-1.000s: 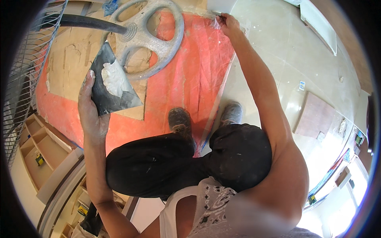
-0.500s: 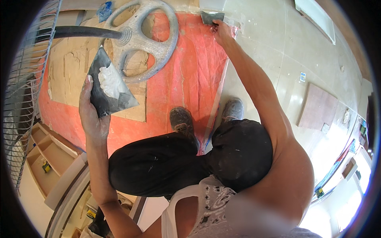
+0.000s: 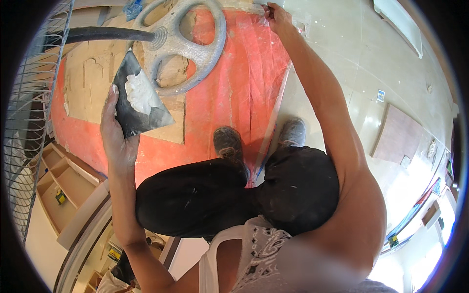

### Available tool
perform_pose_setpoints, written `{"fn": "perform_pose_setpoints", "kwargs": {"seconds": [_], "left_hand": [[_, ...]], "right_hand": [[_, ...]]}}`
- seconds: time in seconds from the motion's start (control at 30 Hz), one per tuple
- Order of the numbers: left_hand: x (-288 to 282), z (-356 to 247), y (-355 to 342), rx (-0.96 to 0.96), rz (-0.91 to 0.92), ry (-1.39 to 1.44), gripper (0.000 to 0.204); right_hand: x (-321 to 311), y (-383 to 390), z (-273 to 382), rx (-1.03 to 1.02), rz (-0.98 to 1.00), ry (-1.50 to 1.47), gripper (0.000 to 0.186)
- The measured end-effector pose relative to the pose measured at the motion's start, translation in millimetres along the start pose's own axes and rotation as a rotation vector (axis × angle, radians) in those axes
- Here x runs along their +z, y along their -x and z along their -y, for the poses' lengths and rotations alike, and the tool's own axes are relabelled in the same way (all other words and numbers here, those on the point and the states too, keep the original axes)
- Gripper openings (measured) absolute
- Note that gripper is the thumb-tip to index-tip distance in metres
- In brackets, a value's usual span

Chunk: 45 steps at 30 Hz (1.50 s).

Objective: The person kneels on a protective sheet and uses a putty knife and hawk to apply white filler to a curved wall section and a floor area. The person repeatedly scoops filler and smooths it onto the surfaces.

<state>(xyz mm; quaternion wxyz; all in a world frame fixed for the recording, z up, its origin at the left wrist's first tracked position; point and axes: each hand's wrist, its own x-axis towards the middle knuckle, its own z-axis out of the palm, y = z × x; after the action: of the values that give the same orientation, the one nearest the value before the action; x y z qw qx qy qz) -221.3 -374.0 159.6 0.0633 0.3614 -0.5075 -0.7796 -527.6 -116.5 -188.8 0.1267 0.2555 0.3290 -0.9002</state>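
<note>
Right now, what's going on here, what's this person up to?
A person is crouching over an orange floor sheet. The left hand holds a dark flat trowel loaded with a lump of white paste. The right hand reaches far forward and presses a small blade at the top edge of the sheet, by the pale floor. A grey spoked wheel lies on cardboard nearby.

Orange floor sheet (image 3: 220, 107) under cardboard (image 3: 88, 83); grey wheel-shaped casting (image 3: 185, 44); wooden shelf unit (image 3: 63, 185); brown board (image 3: 398, 139) on pale floor (image 3: 342, 49).
</note>
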Motion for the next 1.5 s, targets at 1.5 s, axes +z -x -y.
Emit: {"fn": "perform_pose_setpoints", "kwargs": {"seconds": [1.5], "left_hand": [[6.8, -0.1, 12.5, -0.02, 0.061, 0.0, 0.025]], "right_hand": [[-23.4, 76.5, -20.9, -0.051, -0.03, 0.154, 0.011]]}}
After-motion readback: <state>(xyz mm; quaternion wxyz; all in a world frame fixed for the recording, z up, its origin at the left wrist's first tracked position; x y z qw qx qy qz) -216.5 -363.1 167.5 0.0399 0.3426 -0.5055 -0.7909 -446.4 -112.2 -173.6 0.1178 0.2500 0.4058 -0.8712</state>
